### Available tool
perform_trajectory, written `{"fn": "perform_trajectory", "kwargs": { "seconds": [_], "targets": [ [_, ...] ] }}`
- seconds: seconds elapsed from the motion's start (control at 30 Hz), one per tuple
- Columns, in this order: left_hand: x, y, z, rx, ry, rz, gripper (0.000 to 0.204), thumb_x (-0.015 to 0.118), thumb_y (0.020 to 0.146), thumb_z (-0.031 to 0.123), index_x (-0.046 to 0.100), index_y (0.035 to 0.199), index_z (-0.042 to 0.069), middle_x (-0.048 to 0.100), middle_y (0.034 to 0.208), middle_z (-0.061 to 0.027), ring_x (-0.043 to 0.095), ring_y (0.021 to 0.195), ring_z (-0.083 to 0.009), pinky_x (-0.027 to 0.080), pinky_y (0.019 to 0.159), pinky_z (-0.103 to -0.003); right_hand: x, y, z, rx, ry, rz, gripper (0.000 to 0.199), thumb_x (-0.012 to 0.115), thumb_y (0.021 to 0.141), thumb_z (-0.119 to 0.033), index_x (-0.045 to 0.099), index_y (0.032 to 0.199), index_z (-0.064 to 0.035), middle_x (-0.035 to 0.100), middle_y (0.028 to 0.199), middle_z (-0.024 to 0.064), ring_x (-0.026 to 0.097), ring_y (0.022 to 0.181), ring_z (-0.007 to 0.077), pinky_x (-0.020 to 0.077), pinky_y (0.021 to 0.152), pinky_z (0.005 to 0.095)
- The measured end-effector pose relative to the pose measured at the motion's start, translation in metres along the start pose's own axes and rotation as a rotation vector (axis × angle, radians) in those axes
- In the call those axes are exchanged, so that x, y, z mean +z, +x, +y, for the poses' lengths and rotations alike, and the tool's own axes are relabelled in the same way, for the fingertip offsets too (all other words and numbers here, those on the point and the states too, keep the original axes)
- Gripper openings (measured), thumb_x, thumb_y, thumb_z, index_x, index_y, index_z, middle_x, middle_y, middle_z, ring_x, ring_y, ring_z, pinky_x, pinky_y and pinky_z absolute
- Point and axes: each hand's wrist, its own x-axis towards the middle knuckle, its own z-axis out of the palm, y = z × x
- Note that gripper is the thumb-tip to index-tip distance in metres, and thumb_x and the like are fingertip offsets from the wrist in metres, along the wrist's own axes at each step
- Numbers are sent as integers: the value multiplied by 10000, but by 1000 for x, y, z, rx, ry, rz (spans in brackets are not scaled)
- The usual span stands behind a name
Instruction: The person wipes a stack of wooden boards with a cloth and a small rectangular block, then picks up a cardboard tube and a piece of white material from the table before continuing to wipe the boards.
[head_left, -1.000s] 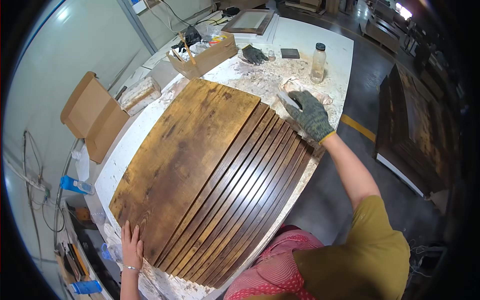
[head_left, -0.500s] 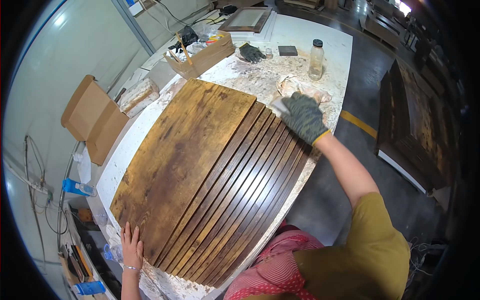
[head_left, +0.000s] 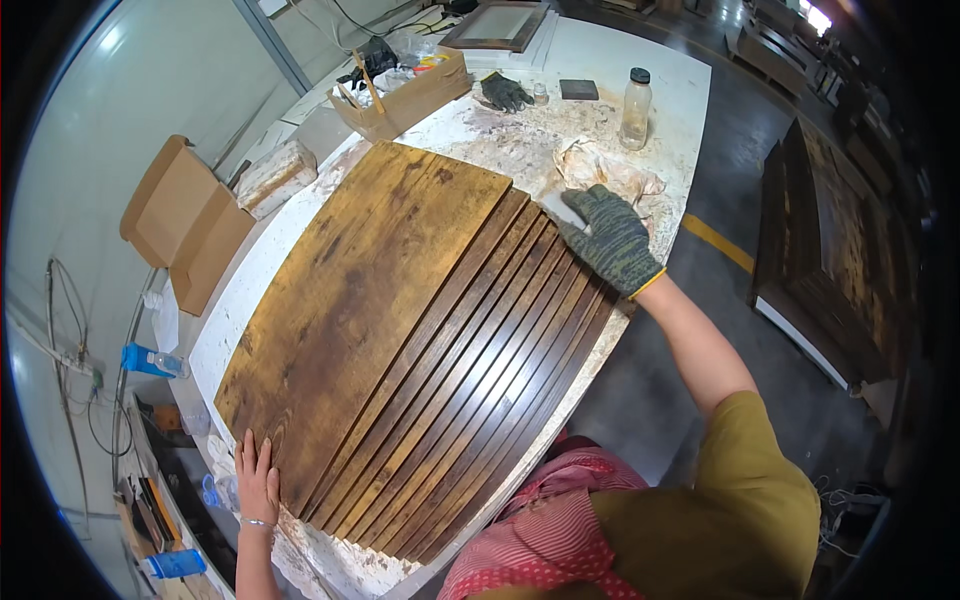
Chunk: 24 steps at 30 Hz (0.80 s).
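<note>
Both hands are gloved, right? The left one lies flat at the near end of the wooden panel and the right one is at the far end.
Not quite. In the head view only the right hand wears a glove; the left hand is bare, flat at the near end of the wooden panel. The rest holds.

Gloved right hand (head_left: 610, 240) on dark wooden slats (head_left: 470, 370), bare left hand (head_left: 257, 480) at wide board (head_left: 360, 300).

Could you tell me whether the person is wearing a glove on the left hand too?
No, the left hand is bare, resting flat on the wooden panel, while only the right hand wears a knitted glove.
</note>
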Motion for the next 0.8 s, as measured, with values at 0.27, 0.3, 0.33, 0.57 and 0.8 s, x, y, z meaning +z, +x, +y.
{"fn": "perform_trajectory", "kwargs": {
  "seconds": [0.27, 0.3, 0.33, 0.57, 0.8],
  "targets": [
    [-4, 0, 7, -17, -11, -10, 468, 338, 960, 317, 478, 1303, 30, 257, 1492, -166, 232, 1343, -423, 209, 1105, -459, -3, -30, -99, -184, 189, -251, 289, 544, 866, -264, 585, 1015, -20, 594, 745, 111, 601, 641, 291, 471, 576, 411],
    [-4, 6, 9, -6, -13, -9, 467, 340, 960, 313, 475, 1305, 30, 257, 1492, -166, 232, 1343, -423, 208, 1106, -458, -3, -41, -118, -469, 169, -173, 261, 548, 865, -258, 568, 978, -24, 596, 713, 82, 586, 572, 275, 467, 529, 394],
    [-3, 3, 8, -6, -12, -10, 467, 340, 960, 313, 475, 1305, 30, 257, 1492, -166, 232, 1343, -423, 208, 1106, -458, -8, -54, -135, -580, 215, -204, 267, 563, 853, -251, 547, 1010, -36, 573, 693, 77, 587, 584, 262, 477, 544, 393],
    [0, -2, 2, -25, 10, -2, 460, 349, 958, 305, 474, 1306, 32, 257, 1493, -162, 232, 1343, -424, 206, 1105, -462, -19, -48, -75, -308, 272, -87, 171, 572, 801, -166, 594, 912, -37, 554, 761, 103, 578, 665, 256, 466, 583, 383],
    [2, 0, 1, -8, 17, 1, 457, 347, 956, 298, 478, 1303, 32, 257, 1495, -159, 226, 1347, -422, 208, 1105, -462, -26, -12, 10, 85, -192, -252, 340, 603, 759, -239, 619, 1040, -47, 582, 877, 130, 573, 816, 294, 452, 710, 429]
  ]
}}
